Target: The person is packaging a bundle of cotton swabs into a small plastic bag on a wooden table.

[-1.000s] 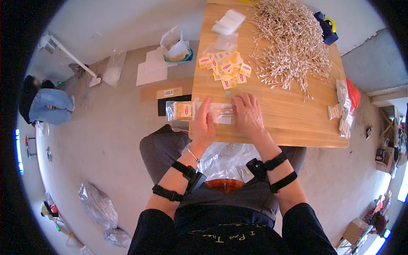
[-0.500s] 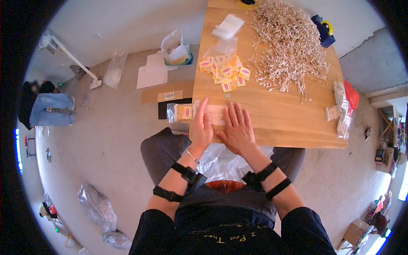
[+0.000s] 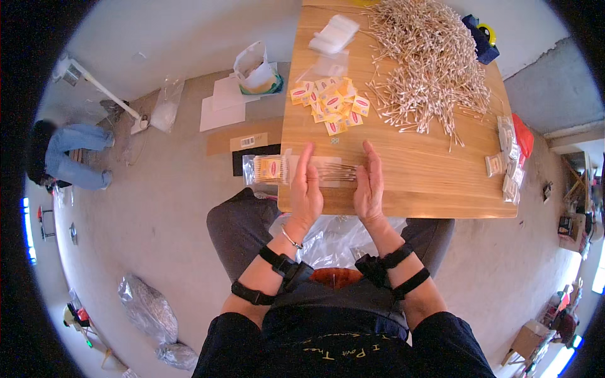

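A row of cotton swabs [image 3: 339,171] lies crosswise near the table's front edge, above a pale strip. At its left end stands my left hand [image 3: 307,191], on edge with straight fingers. My right hand [image 3: 369,188] faces it at the other end, also on edge with fingers stretched out. The swab tips meet or nearly meet both palms; neither hand's fingers wrap around them. Just left of my left hand, a clear bag [image 3: 270,168] of swabs with a yellow card sticks out past the table edge.
Farther back on the wooden table [image 3: 428,183] are scattered yellow cards [image 3: 331,101], white sleeves [image 3: 334,34] and a large heap of swabs [image 3: 428,69]. Packed bags [image 3: 509,154] line the right edge. A dark blue tape dispenser [image 3: 482,41] stands far right. Clear plastic covers my lap.
My right hand has turned from flat, palm down, to standing on edge and moved slightly right. The swabs beneath it now show. My left hand has shifted slightly right, toward their other end.
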Demonstrator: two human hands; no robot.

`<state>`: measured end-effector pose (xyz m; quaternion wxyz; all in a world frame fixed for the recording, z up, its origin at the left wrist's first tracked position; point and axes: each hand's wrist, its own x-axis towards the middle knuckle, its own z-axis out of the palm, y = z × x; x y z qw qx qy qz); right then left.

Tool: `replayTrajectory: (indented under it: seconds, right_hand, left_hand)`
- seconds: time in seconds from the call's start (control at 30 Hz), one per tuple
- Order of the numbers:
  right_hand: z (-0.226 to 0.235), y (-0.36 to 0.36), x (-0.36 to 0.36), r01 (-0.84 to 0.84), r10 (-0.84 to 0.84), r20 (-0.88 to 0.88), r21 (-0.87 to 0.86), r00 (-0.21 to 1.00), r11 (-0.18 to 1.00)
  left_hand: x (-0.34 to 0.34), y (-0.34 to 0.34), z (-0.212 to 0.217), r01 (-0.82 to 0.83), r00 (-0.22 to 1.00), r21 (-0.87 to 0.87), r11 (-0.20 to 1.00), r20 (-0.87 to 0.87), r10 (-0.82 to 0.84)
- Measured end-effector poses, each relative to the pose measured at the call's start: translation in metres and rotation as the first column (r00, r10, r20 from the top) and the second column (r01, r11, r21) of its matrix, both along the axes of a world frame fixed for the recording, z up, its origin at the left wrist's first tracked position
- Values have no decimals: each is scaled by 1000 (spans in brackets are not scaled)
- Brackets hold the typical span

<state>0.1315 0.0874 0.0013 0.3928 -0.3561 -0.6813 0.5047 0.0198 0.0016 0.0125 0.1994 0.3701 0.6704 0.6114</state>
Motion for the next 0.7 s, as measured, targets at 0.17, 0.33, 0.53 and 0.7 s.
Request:
replayTrajectory:
  seconds: [0.17, 0.33, 0.53, 0.7]
  right_hand:
    - [3, -7, -9, -77, 76, -59, -19, 995, 997]
    - [2, -9, -14, -71, 70, -46, -26, 997, 997]
    - [5, -5, -16, -140, 79, 296, 189, 952, 972]
    - [3, -8, -12, -228, 156, 299, 223, 941, 948]
  left_hand:
    - [9, 2, -2, 43, 998, -23, 999, 50, -42]
    - [10, 2, -10, 76, 989, 27, 997, 122, -79]
    - [6, 5, -16, -49, 977, 159, 986, 212, 14]
    - [5, 7, -14, 2, 990, 166, 986, 141, -26]
